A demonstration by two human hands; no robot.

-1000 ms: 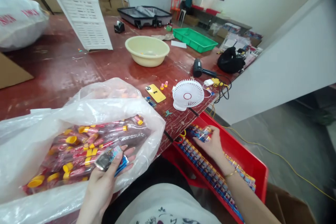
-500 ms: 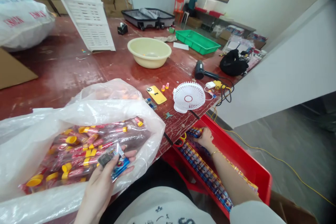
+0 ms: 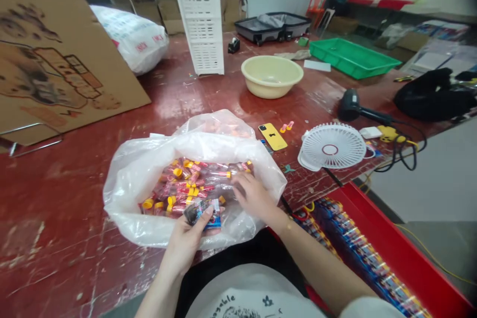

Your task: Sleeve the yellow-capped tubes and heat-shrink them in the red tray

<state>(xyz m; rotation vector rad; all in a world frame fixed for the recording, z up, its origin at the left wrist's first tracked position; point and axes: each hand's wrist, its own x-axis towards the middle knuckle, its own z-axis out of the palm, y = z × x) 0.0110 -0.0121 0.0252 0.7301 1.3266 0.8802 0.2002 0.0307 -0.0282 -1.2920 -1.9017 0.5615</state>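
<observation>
At the far left a big brown cardboard sheet (image 3: 55,49) leans on the dark red tabletop (image 3: 74,184), and behind it lies a white filled sack (image 3: 130,35). More to the right, a white slatted plastic panel (image 3: 199,15) stands upright.

Near the person, in the middle, a clear plastic bag (image 3: 126,184) lies open on the tabletop, full of red tubes with yellow caps (image 3: 186,184). The left hand (image 3: 186,238) is at the near edge of this bag. Its fingers are closed around a small blue printed packet (image 3: 206,212), with the thumb pressing on top. Just to the right, the right hand (image 3: 253,198) is inside the mouth of the bag, palm down, with the fingers bent and resting on the tubes. Whether it grips one, I cannot tell.

Behind the bag lies a yellow phone (image 3: 273,136), and farther back stands a cream plastic bowl (image 3: 272,75). To the right of the phone a white round fan (image 3: 331,146) lies face up, with a black hair dryer (image 3: 350,104) behind it and a green flat tray (image 3: 352,57) at the far side. At the near right, lower than the tabletop, a red plastic tray (image 3: 410,263) holds rows of blue packets (image 3: 357,246).
</observation>
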